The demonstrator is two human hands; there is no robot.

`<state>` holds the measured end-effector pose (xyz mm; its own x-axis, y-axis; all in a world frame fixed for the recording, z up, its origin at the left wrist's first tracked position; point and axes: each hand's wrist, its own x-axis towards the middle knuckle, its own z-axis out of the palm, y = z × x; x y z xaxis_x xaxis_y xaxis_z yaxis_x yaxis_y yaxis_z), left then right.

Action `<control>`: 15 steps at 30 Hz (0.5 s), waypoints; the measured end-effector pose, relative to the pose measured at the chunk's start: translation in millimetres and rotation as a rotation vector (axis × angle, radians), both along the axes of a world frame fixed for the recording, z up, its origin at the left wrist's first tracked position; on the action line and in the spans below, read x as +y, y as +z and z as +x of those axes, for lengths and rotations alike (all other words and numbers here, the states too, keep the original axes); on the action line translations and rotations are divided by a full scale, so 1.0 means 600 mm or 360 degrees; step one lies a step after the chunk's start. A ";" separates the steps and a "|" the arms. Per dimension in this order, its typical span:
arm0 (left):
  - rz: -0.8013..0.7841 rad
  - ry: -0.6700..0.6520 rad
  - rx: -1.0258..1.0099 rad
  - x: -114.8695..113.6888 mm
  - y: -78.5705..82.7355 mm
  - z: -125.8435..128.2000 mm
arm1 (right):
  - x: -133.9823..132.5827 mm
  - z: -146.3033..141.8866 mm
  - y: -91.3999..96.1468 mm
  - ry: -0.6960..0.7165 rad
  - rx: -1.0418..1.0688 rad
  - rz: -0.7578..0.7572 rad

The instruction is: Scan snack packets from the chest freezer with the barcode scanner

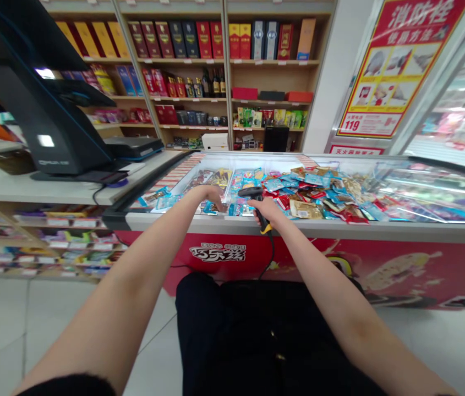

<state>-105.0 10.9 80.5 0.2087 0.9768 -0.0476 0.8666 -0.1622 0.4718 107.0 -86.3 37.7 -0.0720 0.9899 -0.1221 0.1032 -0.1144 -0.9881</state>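
In the head view, a black scanner (251,192) is held in the curled fingers of the right hand (269,210) near the front rim of a chest freezer (323,227) where colourful packets (305,209) are heaped, whereas whether anything is gripped by the left hand (214,198) above it cannot be told, and stocked shelves (182,60) are seen behind.

Gripping a scanner (252,192) in the right hand (269,210), with a cord (272,248) below it. Holding the left hand (214,198) bent at the wrist over packets (237,210) in a freezer (306,226). With a heap (318,190) of wrappers right of the right hand, a cash register (65,124) left of the left hand, and shelves (185,61) beyond both.
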 end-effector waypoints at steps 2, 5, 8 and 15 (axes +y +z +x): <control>-0.0161 -0.0004 0.0124 -0.003 -0.001 -0.006 | 0.000 -0.004 -0.002 0.0005 -0.0012 0.0004; -0.0263 0.0008 0.0162 -0.003 -0.004 -0.009 | 0.001 -0.006 -0.004 0.0006 -0.0018 0.0005; -0.0199 0.0089 0.0035 0.002 -0.008 -0.010 | 0.001 -0.004 -0.004 -0.0007 -0.0024 0.0001; 0.0094 0.0172 -0.0131 0.017 -0.010 0.001 | -0.002 0.006 0.001 -0.0045 -0.0060 0.0022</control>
